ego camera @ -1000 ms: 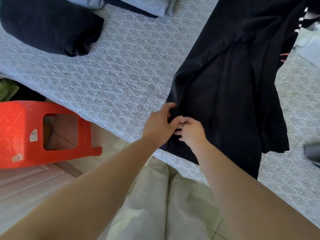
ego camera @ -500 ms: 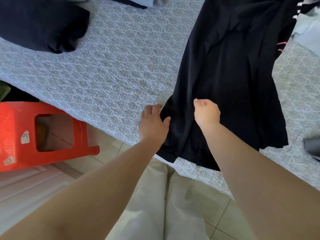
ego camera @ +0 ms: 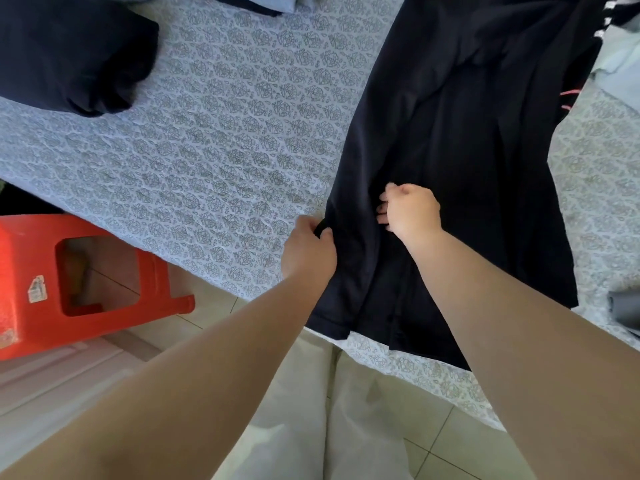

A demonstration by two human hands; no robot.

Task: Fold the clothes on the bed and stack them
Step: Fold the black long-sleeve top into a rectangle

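Note:
A long black garment [ego camera: 460, 161] lies spread on the patterned grey bed sheet [ego camera: 221, 143], its lower hem hanging over the bed's near edge. My left hand [ego camera: 310, 251] pinches the garment's left side edge near the hem. My right hand [ego camera: 410, 209] is on the cloth a little to the right, fingers curled into the fabric. A folded dark navy piece [ego camera: 69, 50] sits at the far left of the bed.
A red plastic stool [ego camera: 69, 282] stands on the tiled floor left of me, close to the bed edge. More clothes lie at the top [ego camera: 270, 3] and right [ego camera: 620, 64] of the bed. A grey item [ego camera: 625, 311] shows at the right edge.
My hands, joined at the garment's left edge a second ago, have separated. The right hand moved right onto the cloth, and the left stays on the edge.

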